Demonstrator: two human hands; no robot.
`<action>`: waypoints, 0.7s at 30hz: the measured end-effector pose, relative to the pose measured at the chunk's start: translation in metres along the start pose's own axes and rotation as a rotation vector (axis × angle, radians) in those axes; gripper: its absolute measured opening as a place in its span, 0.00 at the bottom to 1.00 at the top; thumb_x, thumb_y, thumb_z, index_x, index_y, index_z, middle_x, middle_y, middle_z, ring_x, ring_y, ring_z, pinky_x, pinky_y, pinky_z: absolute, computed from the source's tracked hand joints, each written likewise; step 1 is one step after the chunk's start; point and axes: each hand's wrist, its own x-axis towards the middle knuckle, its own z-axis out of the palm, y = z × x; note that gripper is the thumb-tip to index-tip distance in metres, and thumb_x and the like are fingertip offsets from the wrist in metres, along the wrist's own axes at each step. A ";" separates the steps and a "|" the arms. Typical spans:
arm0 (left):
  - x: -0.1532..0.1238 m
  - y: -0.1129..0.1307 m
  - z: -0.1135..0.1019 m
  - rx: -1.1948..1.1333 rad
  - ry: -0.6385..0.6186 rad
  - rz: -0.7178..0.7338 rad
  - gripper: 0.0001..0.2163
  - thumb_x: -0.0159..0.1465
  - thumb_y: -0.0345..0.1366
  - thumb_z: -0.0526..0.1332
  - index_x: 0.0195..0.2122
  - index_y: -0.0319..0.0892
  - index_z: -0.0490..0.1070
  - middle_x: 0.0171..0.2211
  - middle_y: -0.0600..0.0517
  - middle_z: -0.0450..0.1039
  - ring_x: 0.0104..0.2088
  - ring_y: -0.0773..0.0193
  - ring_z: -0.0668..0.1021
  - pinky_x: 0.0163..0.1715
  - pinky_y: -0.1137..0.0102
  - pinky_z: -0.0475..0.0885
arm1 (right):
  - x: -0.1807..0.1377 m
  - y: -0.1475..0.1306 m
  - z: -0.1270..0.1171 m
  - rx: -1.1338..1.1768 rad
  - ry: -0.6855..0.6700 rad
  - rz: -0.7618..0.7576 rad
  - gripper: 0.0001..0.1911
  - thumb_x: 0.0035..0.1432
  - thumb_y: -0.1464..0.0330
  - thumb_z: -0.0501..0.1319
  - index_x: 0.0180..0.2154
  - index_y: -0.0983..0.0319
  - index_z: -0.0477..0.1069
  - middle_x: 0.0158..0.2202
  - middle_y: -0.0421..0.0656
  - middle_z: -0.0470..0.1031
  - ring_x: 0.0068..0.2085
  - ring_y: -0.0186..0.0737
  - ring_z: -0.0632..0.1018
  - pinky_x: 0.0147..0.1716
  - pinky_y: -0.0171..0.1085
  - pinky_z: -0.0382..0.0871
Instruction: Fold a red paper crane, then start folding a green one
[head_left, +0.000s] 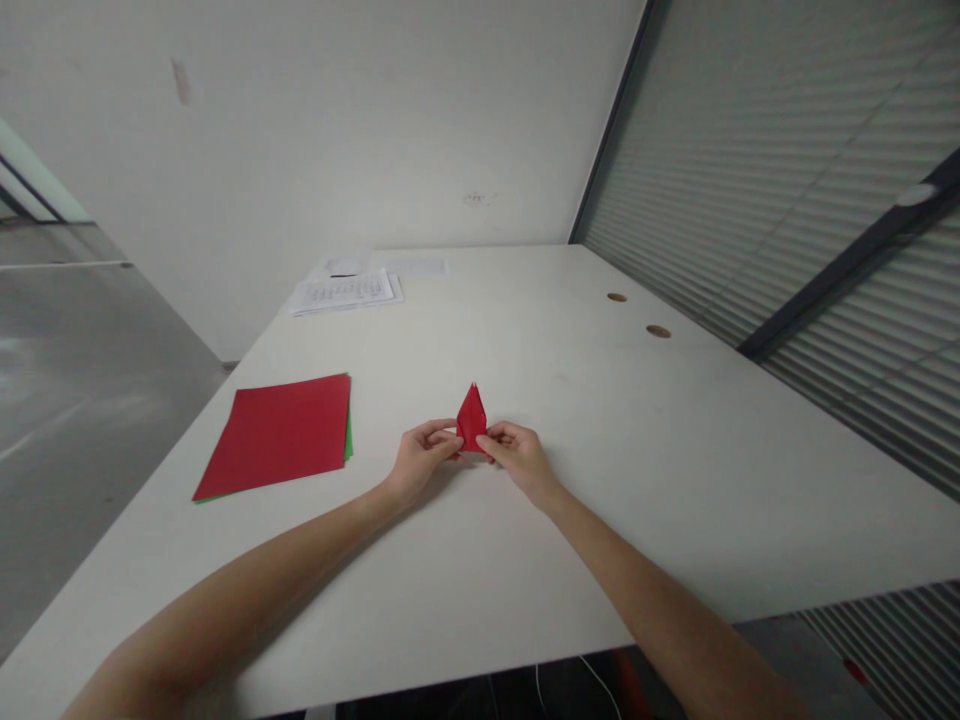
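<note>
A small piece of folded red paper [472,415], pointed at its top, is held upright just over the middle of the table. My left hand [421,457] pinches its lower left edge between thumb and fingers. On the opposite side, my right hand [520,458] grips the lower right edge, its thumb on the near face. The tip shows narrow separate points. Fingertips behind the paper are partly hidden.
On the white table [585,400], a stack of red sheets [281,435] with green underneath lies to the left. Printed papers [345,290] rest at the far left. Two round holes [658,331] mark the right side, beside the window blinds [750,180]. Cables hang below the front edge.
</note>
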 end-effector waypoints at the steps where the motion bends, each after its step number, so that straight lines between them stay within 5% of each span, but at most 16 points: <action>1: 0.000 0.000 0.001 -0.007 0.003 -0.009 0.19 0.47 0.38 0.74 0.39 0.36 0.76 0.29 0.49 0.79 0.26 0.67 0.77 0.31 0.70 0.74 | 0.000 0.000 0.000 0.001 0.003 -0.011 0.18 0.45 0.53 0.67 0.26 0.62 0.71 0.19 0.38 0.69 0.22 0.33 0.67 0.23 0.34 0.60; 5: 0.000 0.003 0.002 -0.030 0.012 -0.017 0.16 0.45 0.40 0.75 0.32 0.36 0.77 0.29 0.49 0.78 0.27 0.66 0.77 0.30 0.70 0.74 | 0.001 0.002 0.001 0.008 0.041 -0.064 0.17 0.46 0.54 0.66 0.26 0.62 0.71 0.20 0.38 0.70 0.22 0.32 0.68 0.24 0.34 0.63; 21: -0.001 0.007 0.003 -0.202 -0.059 -0.123 0.14 0.46 0.38 0.75 0.29 0.35 0.76 0.30 0.49 0.78 0.28 0.68 0.76 0.32 0.71 0.71 | -0.002 0.004 0.009 0.142 0.078 -0.093 0.18 0.47 0.56 0.67 0.35 0.58 0.65 0.19 0.34 0.71 0.20 0.32 0.70 0.22 0.33 0.64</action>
